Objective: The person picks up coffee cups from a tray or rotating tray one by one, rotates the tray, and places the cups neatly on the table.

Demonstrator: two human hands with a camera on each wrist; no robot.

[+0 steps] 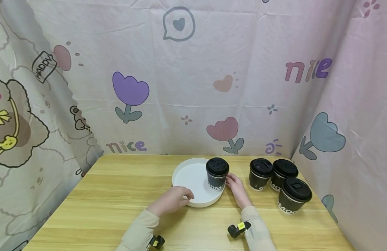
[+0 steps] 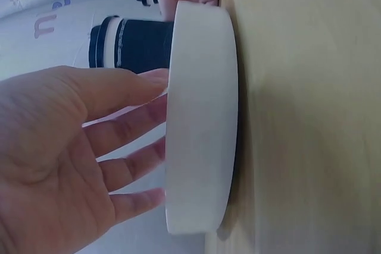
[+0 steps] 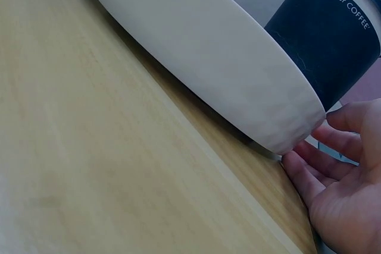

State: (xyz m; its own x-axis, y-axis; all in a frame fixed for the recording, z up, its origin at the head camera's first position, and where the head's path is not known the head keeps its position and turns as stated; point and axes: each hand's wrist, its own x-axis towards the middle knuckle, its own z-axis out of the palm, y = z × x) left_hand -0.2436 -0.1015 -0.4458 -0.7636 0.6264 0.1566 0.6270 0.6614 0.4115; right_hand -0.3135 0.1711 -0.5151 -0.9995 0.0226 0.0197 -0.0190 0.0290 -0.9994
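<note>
A round white tray (image 1: 190, 181) with a low wall lies on the wooden table. On its right part stands upright a black paper coffee cup (image 1: 216, 179) with a black lid. My left hand (image 1: 173, 201) is at the tray's front left, its loosely bent fingers reaching over the rim. In the left wrist view, the fingertips of that hand (image 2: 65, 147) are hidden behind the tray wall (image 2: 202, 123). At the tray's right side, my right hand (image 1: 236, 188) touches the outer wall with its fingertips, beside the cup. The right wrist view shows its fingers (image 3: 315, 168) along the wall's lower edge.
To the right stand three similar lidded cups: one nearest the tray (image 1: 259, 178), one behind (image 1: 276, 179) and one in front (image 1: 289, 200). A patterned cloth (image 1: 187, 87) hangs along the table's far edge and both sides.
</note>
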